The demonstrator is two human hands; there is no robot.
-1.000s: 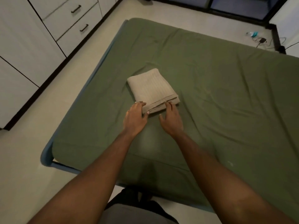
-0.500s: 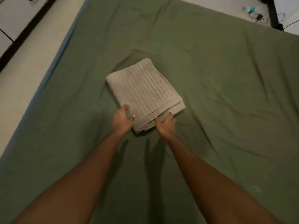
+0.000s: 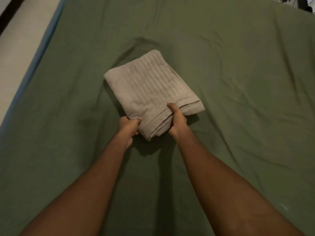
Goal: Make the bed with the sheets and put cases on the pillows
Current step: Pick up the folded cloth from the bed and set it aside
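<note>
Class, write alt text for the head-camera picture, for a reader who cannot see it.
A person's left hand and right hand grip the near edge of a folded beige sheet with woven stripes, lying mid-bed on a wrinkled green sheet. Pale floor shows at the upper left.

Obs.: folded beige fabric sheet [image 3: 150, 92] is pale taupe-beige with tone-on-tone woven stripes along its length; the hem band is plain. Olive-green bed sheet [image 3: 238, 79] is solid, darker in the creases. Light blue mattress edge [image 3: 32, 68] is plain. Cream floor [image 3: 18, 43] is plain. Black strip [image 3: 10, 12] is at the upper left.
</note>
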